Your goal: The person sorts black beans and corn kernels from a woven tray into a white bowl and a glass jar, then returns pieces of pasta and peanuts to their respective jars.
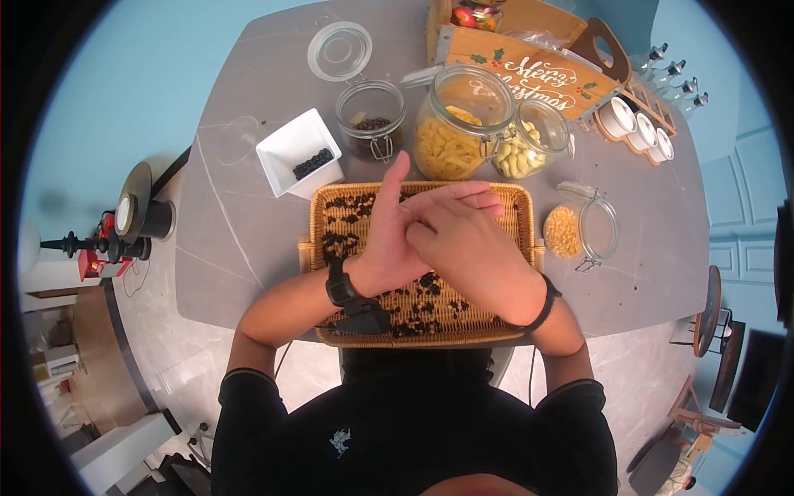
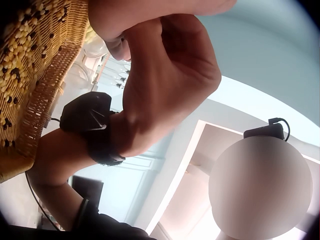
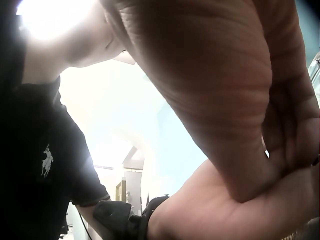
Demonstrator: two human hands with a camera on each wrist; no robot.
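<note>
In the head view the left hand [image 1: 389, 240] is held palm up with its thumb raised and fingers extended, above a wicker basket [image 1: 517, 198]. The right hand [image 1: 475, 256] lies across it, curled fingers touching the left palm; no object shows between them. Dark beans [image 1: 339, 245] and pale kernels are scattered in the basket. The left wrist view shows the curled right hand [image 2: 165, 85] beside the basket [image 2: 45, 100], which holds mixed pale and dark pieces [image 2: 15, 65]. In the right wrist view the right hand [image 3: 205, 75] meets the left palm [image 3: 225, 210]; its fingertips are hidden.
Behind the basket stand a white container [image 1: 285, 157] with black pieces, a jar of dark beans [image 1: 370, 136], a large jar of yellow pasta [image 1: 451, 149], a jar of pale green pieces [image 1: 521, 153] and a wooden crate [image 1: 529, 66]. A jar of yellow kernels [image 1: 564, 231] lies right.
</note>
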